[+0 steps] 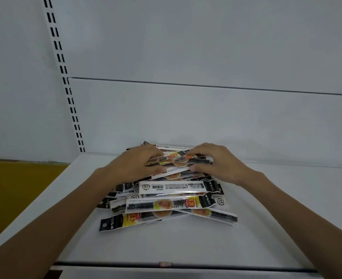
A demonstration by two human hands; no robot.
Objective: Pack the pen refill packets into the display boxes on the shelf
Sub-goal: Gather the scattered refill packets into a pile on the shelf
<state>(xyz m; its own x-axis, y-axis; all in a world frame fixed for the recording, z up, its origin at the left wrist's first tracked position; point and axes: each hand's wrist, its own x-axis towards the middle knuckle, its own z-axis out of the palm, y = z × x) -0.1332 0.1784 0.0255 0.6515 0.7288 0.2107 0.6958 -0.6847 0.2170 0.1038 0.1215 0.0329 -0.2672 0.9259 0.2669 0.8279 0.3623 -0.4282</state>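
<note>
On the flat white metal shelf [266, 208] lies a loose heap of long, glossy plastic pen refill packets [166, 198], criss-crossed. Seen from the head camera, the left hand [134, 164] and right hand [216, 162] pinch the top few packets from either end, probably to square them into a bundle. No display boxes show.

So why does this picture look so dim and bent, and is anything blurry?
Head view: dim, flat bluish light with soft shadows under the pile of refill packets; the wide lens bows the shelf edges and slotted upright; both hands, left and right, look slightly soft; small print unreadable.
</note>
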